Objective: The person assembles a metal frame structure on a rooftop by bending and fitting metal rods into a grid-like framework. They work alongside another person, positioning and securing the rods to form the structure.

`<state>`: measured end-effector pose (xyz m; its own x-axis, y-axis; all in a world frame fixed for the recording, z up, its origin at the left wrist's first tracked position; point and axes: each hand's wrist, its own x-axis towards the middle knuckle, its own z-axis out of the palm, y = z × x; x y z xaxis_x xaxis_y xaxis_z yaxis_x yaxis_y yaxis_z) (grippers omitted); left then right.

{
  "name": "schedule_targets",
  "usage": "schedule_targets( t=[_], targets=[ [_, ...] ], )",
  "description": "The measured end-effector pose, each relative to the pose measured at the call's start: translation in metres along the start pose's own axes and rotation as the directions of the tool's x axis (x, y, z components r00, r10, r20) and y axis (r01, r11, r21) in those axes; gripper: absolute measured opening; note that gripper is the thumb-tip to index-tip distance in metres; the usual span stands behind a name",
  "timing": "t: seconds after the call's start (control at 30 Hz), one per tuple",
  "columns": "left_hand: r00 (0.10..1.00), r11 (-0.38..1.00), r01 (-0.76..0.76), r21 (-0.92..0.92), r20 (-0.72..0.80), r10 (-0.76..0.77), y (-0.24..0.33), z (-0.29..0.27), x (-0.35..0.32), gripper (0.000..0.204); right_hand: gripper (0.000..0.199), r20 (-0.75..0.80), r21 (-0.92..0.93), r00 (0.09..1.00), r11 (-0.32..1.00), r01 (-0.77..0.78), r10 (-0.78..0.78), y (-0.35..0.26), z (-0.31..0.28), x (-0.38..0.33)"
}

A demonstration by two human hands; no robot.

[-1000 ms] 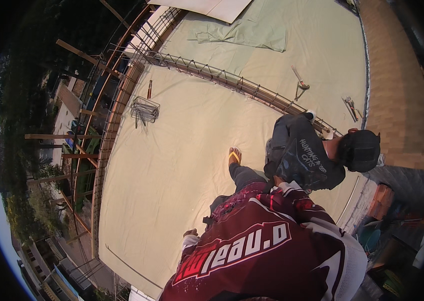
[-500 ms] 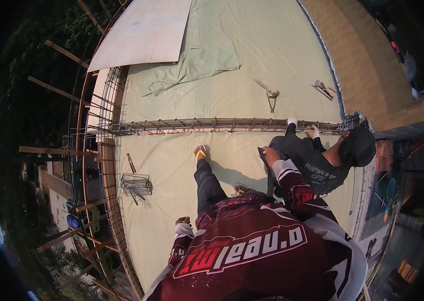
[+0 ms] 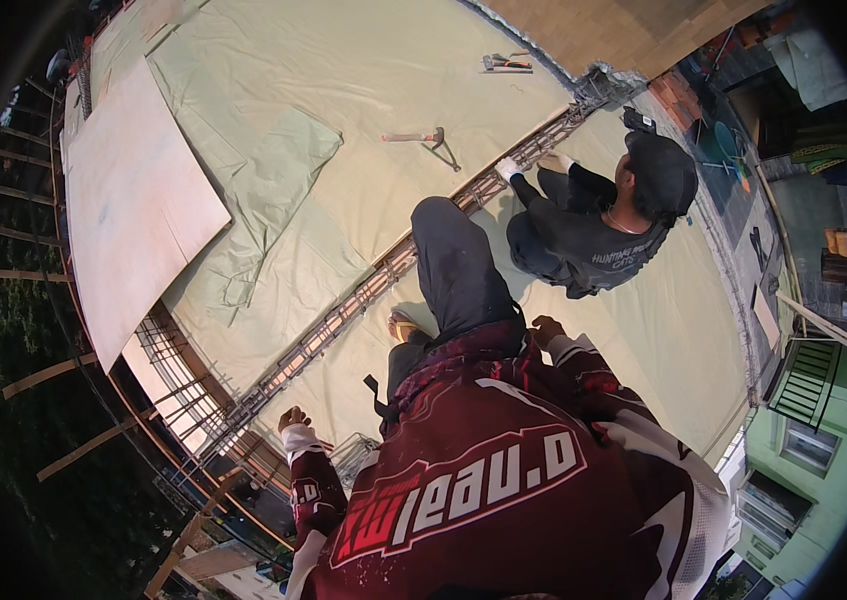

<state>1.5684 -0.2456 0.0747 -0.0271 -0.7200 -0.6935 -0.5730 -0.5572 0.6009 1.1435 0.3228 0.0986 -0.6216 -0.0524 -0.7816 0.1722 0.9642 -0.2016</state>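
My left hand (image 3: 293, 417) hangs beside my left hip, holding nothing that I can see, its fingers loosely bent and slightly apart. Nearest to it is the steel rebar cage (image 3: 383, 272), which runs diagonally across the sheeted deck. By my right thigh is my right hand (image 3: 546, 331), its fingers loosely bent and no object visible in it. My right knee (image 3: 448, 225) is raised over the rebar cage. My other foot (image 3: 403, 325), in a yellow-strapped flip-flop, stands on the near side. A dark strap (image 3: 375, 397) sticks out at my left hip.
A co-worker (image 3: 608, 220) in a dark cap and gloves crouches at the cage on the right. Beyond it lie a hammer (image 3: 413, 137), more hand tools (image 3: 506, 64), rumpled green sheeting (image 3: 273, 200) and a large pale board (image 3: 138, 210). Rebar and timber (image 3: 183, 375) line the left edge.
My view has turned, so the cage now slants. My right knee has come up over it. My right hand has dropped back and the dark item at its fingers no longer shows.
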Motion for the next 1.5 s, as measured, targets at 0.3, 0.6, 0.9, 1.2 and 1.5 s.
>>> schedule_targets(
  t=[0.3,0.6,0.9,1.2,1.5],
  targets=[
    [0.972,0.986,0.071,0.148,0.210,-0.101,0.093,0.054,0.086,0.027,0.047,0.249,0.041,0.951,0.983,0.180,-0.184,-0.097,0.053,0.048],
    [0.872,0.929,0.202,0.311,0.374,-0.315,0.188,0.174,0.110,0.036,0.045,0.143,-0.009,0.989,0.999,0.044,-0.043,-0.275,-0.054,0.186],
    [0.896,0.817,-0.018,0.577,0.371,-0.243,0.500,0.355,0.206,0.041,0.047,-0.017,0.394,0.995,0.914,0.095,-0.096,-0.456,-0.248,0.331],
    [0.337,0.252,-0.918,0.307,0.938,0.084,0.752,0.603,0.082,0.053,0.046,-0.223,0.686,0.973,0.718,0.118,0.053,-0.477,-0.336,0.321],
    [-0.005,-0.282,-0.937,-0.204,0.818,-0.576,0.847,0.838,0.034,0.040,0.048,-0.050,0.899,0.855,0.395,-0.186,0.516,-0.445,-0.290,0.357]
  ],
)
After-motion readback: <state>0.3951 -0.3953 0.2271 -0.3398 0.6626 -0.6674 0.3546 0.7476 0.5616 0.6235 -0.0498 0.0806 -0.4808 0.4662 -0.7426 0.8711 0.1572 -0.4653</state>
